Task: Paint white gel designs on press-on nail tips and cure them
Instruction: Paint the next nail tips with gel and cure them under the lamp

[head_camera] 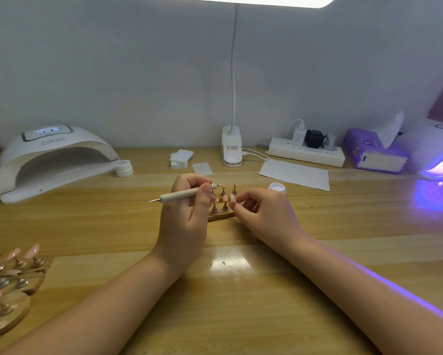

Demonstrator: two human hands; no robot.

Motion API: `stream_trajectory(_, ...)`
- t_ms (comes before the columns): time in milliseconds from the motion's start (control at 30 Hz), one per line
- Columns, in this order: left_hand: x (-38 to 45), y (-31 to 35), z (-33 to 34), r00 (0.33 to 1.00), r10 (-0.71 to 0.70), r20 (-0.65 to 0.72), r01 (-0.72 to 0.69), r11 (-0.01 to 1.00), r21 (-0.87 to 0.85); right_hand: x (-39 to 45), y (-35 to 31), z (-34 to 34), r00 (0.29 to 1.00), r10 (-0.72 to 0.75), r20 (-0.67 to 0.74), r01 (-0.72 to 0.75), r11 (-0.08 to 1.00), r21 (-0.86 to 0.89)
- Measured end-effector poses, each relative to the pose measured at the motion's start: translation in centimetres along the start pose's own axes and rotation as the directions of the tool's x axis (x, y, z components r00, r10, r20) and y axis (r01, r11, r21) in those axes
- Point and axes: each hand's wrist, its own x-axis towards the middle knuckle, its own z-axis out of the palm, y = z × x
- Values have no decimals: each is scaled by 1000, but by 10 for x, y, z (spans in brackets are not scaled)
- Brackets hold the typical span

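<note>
A small wooden stand with several pink nail tips on metal pegs sits at the table's middle. My left hand grips a beige dotting pen, which lies nearly level with its metal point to the left and its other end over the back row of tips. My right hand pinches one nail tip at the stand's right side. An open white gel pot stands just behind my right hand.
A white curing lamp stands at the back left with a closed white jar beside it. A second lamp glows violet at the far right. More wooden stands with pink tips sit near left. Wipes, paper, a desk lamp base and power strip line the back.
</note>
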Motion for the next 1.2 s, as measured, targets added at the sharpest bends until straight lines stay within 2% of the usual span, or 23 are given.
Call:
stream_trajectory(167,0,2,1,1000,-10,3,10,1000,-5,2,4,2,999,40,21,-36,985,-171)
stream_trajectory(267,-1,3,1,1000,-9,19,9,1000,-5,4,4,2,998,52,28,-44,976,-215)
stream_trajectory(533,-1,5,0,999,-12,40,13,1000,-15,1,1,-2,999,-5,41,21,925,-380)
stream_trajectory(767,-1,4,-2,999,-16,28,17,999,-33,2,-1,-25,973,-229,-35,181,846,-502)
stream_trajectory(867,-2,4,-3,999,-18,35,20,999,-32,11,5,-41,935,-291,-202,161,858,-487)
stream_trajectory(933,-1,3,-3,999,-23,39,24,999,-35,19,15,-51,939,-184,-292,27,883,-468)
stream_trajectory(967,-1,3,-3,999,-24,40,26,999,-35,23,22,-54,954,-70,-292,-71,892,-446)
stream_trajectory(1033,-1,3,-2,999,-24,42,26,999,-32,30,35,-60,957,198,-212,-270,874,-403)
stream_trajectory(1067,-1,3,-2,999,-23,43,25,999,-33,31,40,-62,946,284,-155,-323,857,-401)
stream_trajectory(1133,-1,4,-2,999,-21,44,23,999,-35,30,46,-62,932,360,-44,-347,851,-394)
stream_trajectory(1200,-1,4,-2,999,-17,43,18,999,-37,28,50,-58,927,372,37,-339,878,-338)
